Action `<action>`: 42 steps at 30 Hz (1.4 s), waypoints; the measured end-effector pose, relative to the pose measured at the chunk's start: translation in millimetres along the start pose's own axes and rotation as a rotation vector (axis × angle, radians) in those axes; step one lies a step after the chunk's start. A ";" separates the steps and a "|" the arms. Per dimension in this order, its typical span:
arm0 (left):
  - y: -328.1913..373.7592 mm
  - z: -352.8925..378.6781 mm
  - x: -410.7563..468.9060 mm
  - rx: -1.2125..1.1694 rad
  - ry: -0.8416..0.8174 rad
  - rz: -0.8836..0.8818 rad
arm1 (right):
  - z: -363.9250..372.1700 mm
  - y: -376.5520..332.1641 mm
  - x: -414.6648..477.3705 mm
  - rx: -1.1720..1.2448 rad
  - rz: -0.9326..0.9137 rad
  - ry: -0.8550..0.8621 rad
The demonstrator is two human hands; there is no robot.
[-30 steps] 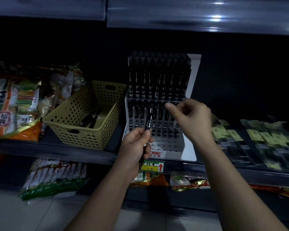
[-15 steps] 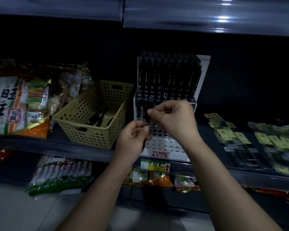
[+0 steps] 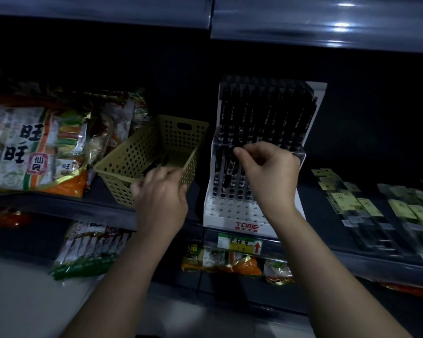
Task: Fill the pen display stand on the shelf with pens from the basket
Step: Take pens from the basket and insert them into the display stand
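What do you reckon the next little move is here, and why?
Probably the left hand dips into the yellow basket and picks up one of the dark pens lying inside. It hovers at the basket's near corner, apparently holding nothing, and the pen display stand has empty front holes. The right hand pinches a pen in the stand's lower row.

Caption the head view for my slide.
Right hand pinches a pen at the display stand; left hand hovers over the basket.

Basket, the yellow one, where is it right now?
In the head view the basket sits left of centre on the shelf, between the snack bags and the pen display stand, with the left hand at its near edge.
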State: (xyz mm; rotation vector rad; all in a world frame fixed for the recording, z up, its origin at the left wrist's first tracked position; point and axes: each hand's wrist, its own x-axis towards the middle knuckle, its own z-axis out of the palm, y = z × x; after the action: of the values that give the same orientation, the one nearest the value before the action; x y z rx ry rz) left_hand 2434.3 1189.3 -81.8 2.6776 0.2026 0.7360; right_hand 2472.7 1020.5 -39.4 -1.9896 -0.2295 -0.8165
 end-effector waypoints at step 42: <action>-24.6 -15.3 -3.3 -0.116 -0.063 0.060 | 44.6 17.3 -20.2 -0.183 -0.113 -0.087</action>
State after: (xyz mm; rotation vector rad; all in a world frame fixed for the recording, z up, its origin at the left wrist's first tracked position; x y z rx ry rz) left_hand 2422.5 1215.9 -80.2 2.6013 0.0615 0.6589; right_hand 2485.6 1051.1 -79.2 -2.2028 -0.3300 -0.8487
